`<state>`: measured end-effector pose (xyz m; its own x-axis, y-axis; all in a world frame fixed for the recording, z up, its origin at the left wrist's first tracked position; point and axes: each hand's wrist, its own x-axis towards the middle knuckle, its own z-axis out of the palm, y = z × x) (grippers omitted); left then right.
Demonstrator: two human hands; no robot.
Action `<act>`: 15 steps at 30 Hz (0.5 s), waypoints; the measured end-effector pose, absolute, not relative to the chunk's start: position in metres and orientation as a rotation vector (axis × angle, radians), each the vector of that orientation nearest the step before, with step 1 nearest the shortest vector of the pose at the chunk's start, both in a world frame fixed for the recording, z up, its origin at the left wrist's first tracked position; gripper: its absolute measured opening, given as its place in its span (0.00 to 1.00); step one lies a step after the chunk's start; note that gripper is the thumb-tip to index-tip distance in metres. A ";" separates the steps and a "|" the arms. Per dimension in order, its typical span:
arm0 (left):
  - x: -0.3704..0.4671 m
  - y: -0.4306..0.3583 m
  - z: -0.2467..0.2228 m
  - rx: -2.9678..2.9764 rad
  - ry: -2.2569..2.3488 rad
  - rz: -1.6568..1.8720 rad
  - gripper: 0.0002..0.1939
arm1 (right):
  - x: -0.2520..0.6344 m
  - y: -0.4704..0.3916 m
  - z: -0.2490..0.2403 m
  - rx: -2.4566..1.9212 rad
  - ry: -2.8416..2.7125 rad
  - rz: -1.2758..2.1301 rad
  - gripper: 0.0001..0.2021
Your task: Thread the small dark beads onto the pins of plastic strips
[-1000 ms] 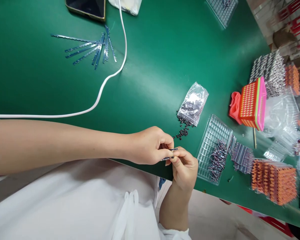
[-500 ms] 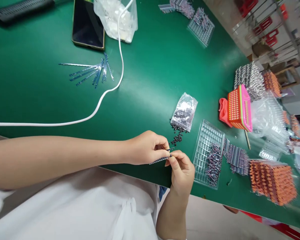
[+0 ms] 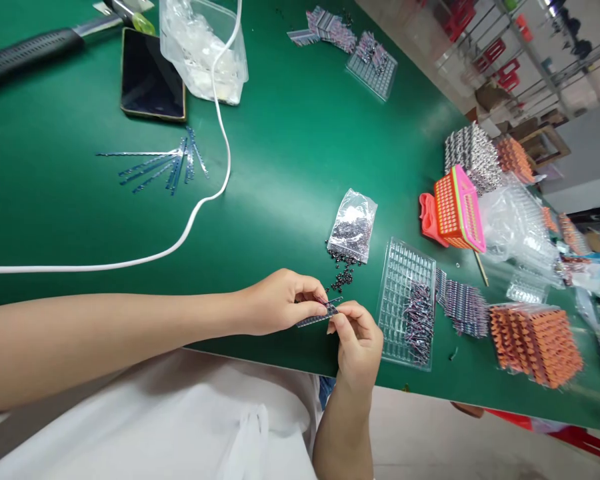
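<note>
My left hand (image 3: pixel 284 303) pinches a thin dark patterned strip (image 3: pixel 313 321) between thumb and fingers at the table's near side. Against the strip's right end, the thumb and forefinger of my right hand (image 3: pixel 359 339) are pressed together; anything small between them is hidden. Just beyond the hands, small dark beads (image 3: pixel 342 278) spill from a clear plastic bag (image 3: pixel 354 223) that still holds more. To the right lies a clear compartment tray (image 3: pixel 399 293), with a heap of thin dark-and-pink pieces (image 3: pixel 420 323) in it.
A white cable (image 3: pixel 195 217) crosses the green table (image 3: pixel 285 167). Shiny blue strips (image 3: pixel 177 167), a phone (image 3: pixel 153 77), a black-handled hammer (image 3: pixel 35 57) and a plastic tub (image 3: pixel 205 53) are at left. Orange stacked pieces (image 3: pixel 535 343) and a basket (image 3: pixel 453 210) stand right.
The view has shifted a little, so most table items sit further left. The strip is turned to show more of its patterned face; both hands stay together on it.
</note>
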<state>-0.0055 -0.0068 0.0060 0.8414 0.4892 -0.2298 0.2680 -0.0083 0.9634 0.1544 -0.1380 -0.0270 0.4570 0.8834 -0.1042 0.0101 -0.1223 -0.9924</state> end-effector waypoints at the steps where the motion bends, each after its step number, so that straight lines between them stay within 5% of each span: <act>1: -0.006 -0.007 0.007 1.618 0.585 0.198 0.12 | 0.154 -0.138 -0.026 -1.497 -0.814 0.939 0.06; 15: -0.008 0.001 0.006 1.621 0.378 0.079 0.12 | 0.155 -0.141 -0.022 -1.389 -0.807 1.107 0.08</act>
